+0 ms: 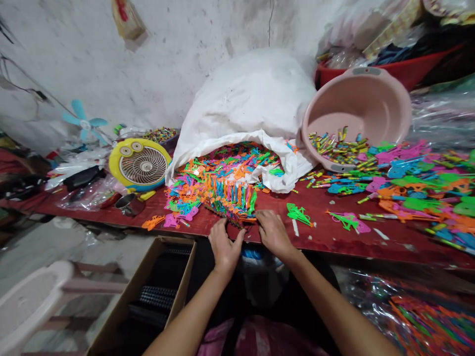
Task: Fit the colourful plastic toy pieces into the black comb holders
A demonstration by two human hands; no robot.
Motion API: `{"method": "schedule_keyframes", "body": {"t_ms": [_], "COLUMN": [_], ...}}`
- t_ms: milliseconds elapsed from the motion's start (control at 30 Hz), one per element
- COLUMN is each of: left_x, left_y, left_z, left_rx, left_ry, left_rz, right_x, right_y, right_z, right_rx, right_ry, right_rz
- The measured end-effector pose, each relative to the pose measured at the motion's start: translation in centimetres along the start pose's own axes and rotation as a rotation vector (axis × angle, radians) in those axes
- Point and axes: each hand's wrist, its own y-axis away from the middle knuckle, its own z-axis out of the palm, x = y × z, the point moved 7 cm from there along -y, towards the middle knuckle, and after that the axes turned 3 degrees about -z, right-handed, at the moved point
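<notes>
At the table's front edge, small colourful plastic pieces stand in close rows in a rack (232, 198), which looks tilted; its base is mostly hidden. My left hand (223, 245) is at the near left corner of the rack, its fingers curled over the edge and the thumb along the front. On the near right corner lies my right hand (273, 235), its fingers bent against the rack's side. Behind, a white sack (256, 94) lies with its mouth towards me, and loose orange, pink, blue and green plastic pieces (181, 193) spill out around the rack.
A pink basin (393, 106) tips forward at the right, spilling small printed tubes (334, 151) beside a heap of plastic shapes (419, 183). On the left are a yellow fan (143, 165) and a metal cup (129, 203). Below stand a cardboard box (185, 284) of black racks and a stool (40, 301).
</notes>
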Motion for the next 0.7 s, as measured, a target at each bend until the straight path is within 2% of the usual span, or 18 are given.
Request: {"method": "schedule_keyframes", "body": {"t_ms": [133,267,367,433,533,600,700], "left_x": [0.0,0.3,0.3,0.0,-0.6,-0.9,-1.1], "left_y": [-0.9,-1.9,-2.8,-3.5,-4.5,-5.0,-5.5], "left_z": [0.6,1.0,1.2,1.3,1.7,1.9,2.1], "left_rx": [-0.041,-0.156,-0.236,-0.266,-0.305,-0.329,-0.352], "left_ry": [0.003,-0.03,-0.042,-0.029,-0.011,0.006,0.038], "left_rz": [0.01,0.052,0.099,0.13,0.163,0.182,0.203], "right_x": [-0.4,-1.1,0.3,3.0,8.7,12.5,16.9], "right_y": [1.4,2.7,3.4,3.7,3.9,3.8,3.3], "right_z": [0.1,0.0,-2.0,-5.0,-10.5,-13.4,-15.9], "right_rx": [0.012,0.013,0.052,0.126,0.214,0.202,0.13], "right_ry": [-0.006,-0.002,-0.03,0.015,0.243,0.452,0.697], "right_rz": [-0.018,-0.061,-0.111,-0.079,0.069,0.175,0.293]}}
